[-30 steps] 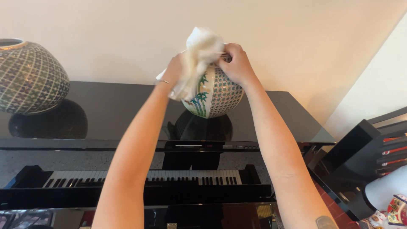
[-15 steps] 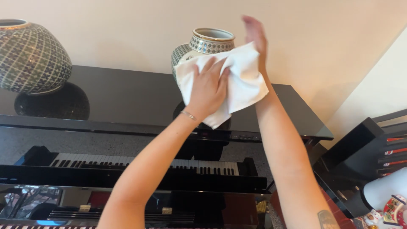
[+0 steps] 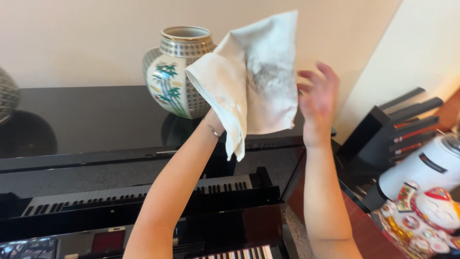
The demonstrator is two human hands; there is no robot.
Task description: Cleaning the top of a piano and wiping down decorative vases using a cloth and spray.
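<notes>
Black and glossy, the upright piano [image 3: 96,120] carries the painted vase [image 3: 175,72] on its lid, and I judge the wiping well along. My left hand [image 3: 213,125], mostly hidden, holds the grey-smudged white cloth [image 3: 254,76] up clear of the vase; right hand [image 3: 318,103] hovers beside it, fingers [image 3: 326,76] spread, empty.

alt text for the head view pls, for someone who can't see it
A person's left hand holds up a smudged white cloth before a painted ceramic vase standing on a glossy black upright piano. The right hand hovers open beside the cloth.
</notes>
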